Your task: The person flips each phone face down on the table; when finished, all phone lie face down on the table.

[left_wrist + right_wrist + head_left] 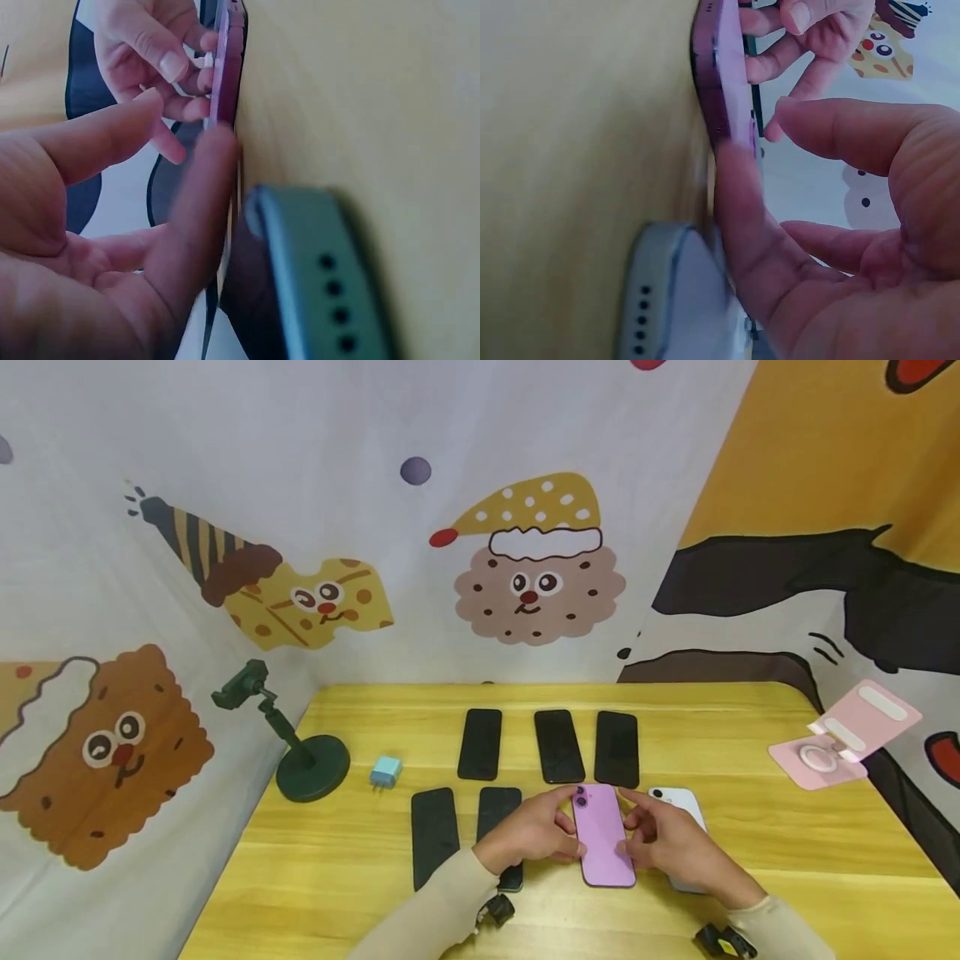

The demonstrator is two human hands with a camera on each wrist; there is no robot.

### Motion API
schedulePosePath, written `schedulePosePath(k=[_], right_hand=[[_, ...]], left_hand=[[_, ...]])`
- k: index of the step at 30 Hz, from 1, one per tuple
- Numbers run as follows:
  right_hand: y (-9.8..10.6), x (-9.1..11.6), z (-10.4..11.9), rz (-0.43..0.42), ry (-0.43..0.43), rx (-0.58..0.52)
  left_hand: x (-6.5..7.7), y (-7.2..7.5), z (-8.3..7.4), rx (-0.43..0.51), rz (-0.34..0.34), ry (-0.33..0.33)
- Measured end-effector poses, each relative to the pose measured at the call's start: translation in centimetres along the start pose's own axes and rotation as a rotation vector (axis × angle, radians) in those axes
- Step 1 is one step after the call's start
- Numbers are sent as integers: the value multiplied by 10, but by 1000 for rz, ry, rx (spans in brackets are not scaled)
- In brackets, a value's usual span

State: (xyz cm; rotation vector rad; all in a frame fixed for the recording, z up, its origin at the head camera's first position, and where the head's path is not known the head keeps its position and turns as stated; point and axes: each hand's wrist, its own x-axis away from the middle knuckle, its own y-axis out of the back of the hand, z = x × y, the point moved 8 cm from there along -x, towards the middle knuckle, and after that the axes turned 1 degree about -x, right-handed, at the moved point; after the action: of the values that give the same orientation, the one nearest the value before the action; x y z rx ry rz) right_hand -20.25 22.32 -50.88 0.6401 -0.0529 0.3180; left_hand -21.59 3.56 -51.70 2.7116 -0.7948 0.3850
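A pink smartphone (603, 843) lies back up near the table's front, its two camera lenses at the far left corner. My left hand (532, 827) holds it along its left side, with a fingertip by the camera and the thumb lower down the edge. On the opposite side, my right hand (667, 839) grips the right edge with thumb and fingers. Both wrist views show fingertips at the pink phone's rim. Partly beneath my left hand lies a dark-screened smartphone (497, 810). A white smartphone (685, 800), back up, is partly covered by my right hand.
Another dark-screened phone (435, 835) lies at left. Three more form a back row: left (480, 743), middle (558, 747) and right (617, 752). A blue charger plug (386, 771) and green phone stand (313, 781) are left; a pink folding stand (817, 768) is right.
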Motion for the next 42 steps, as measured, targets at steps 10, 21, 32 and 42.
schedulePosePath(k=[10,21,32,42], right_hand=[[-1,-2,22,-70,117,61],[-26,-21,47,-41,163,-10],[-66,-41,63,31,132,-92],[-91,-47,76,108,89,-239]], left_hand=[[20,11,-3,-29,-6,-39],[48,46,10,-16,-109,-99],[72,81,24,-96,-243,-105],[86,92,30,-83,-282,-69]])
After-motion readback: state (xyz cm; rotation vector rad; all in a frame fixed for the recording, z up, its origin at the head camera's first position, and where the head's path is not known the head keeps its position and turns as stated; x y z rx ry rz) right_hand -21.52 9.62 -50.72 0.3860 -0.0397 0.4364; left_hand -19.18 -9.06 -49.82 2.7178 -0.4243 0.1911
